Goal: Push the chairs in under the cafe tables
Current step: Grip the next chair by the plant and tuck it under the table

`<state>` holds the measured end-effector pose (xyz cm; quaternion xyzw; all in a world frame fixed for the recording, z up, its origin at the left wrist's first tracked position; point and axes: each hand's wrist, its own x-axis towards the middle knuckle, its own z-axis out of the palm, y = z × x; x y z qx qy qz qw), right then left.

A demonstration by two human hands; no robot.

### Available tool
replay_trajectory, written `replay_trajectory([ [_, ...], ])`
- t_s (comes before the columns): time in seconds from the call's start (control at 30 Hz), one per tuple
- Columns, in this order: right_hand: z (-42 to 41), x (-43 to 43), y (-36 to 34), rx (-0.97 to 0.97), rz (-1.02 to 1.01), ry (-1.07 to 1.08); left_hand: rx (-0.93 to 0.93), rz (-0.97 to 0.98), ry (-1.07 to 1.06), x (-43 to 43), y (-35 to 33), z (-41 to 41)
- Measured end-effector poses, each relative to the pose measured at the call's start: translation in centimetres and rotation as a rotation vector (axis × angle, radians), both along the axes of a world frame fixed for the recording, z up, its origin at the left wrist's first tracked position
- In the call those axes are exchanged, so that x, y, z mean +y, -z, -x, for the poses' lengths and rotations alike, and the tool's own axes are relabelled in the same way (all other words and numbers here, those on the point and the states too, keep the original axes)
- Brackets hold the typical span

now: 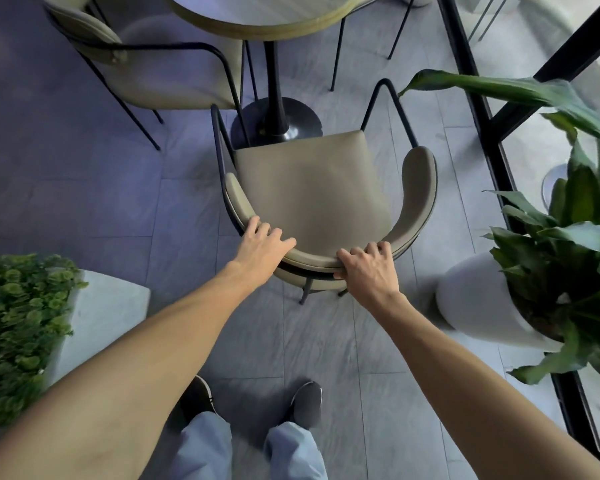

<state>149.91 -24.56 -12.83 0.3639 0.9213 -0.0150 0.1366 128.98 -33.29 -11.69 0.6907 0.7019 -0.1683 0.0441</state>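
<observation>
Both hands grip the curved backrest of the chair [312,188]: left hand [262,245] closed over its left part, right hand [368,271] closed over its rear edge. The chair stands on the floor [94,188], its seat clear of the worktop [257,19]. No legible writing.

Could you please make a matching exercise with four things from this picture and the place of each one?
Things:
1. left hand
2. right hand
3. table base
4. white pot

Places:
A. on the floor beyond the seat
B. right of the chair
C. on the backrest, right part
D. on the backrest, left part

Pairs: 1-D, 2-C, 3-A, 4-B
</observation>
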Motion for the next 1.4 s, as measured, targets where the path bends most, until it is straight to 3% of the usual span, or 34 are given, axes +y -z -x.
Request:
replay_trajectory([
  [0.83, 3.8, 19.1, -0.1, -0.097, -0.052, 0.028, -0.077, -0.089, -0.168, 16.6, 0.7, 0.5],
  [1.4, 6.1, 26.0, 0.2, -0.119, -0.094, 0.032, -0.072, -0.071, -0.176, 24.1, 0.9, 1.2],
])
